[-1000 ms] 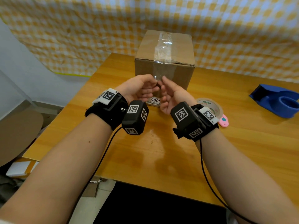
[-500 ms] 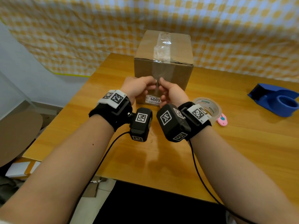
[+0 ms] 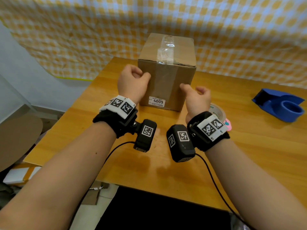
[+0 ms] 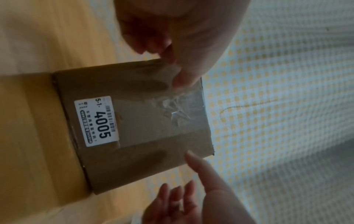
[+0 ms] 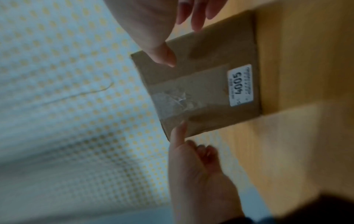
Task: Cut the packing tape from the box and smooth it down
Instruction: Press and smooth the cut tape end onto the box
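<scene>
Against the checked cloth, the box stood on the table with its tape seemingly cut and pressed flat, while left hand and right hand hovered loosely curled, empty.

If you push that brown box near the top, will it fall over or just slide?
The cardboard box stands taller than it is wide, so a high push might tip it. The wooden table looks glossy, so a low push would probably slide it. Its wrinkled packing tape looks thin and floppy, likely giving no stiffness. Its weight cannot be told.
</scene>
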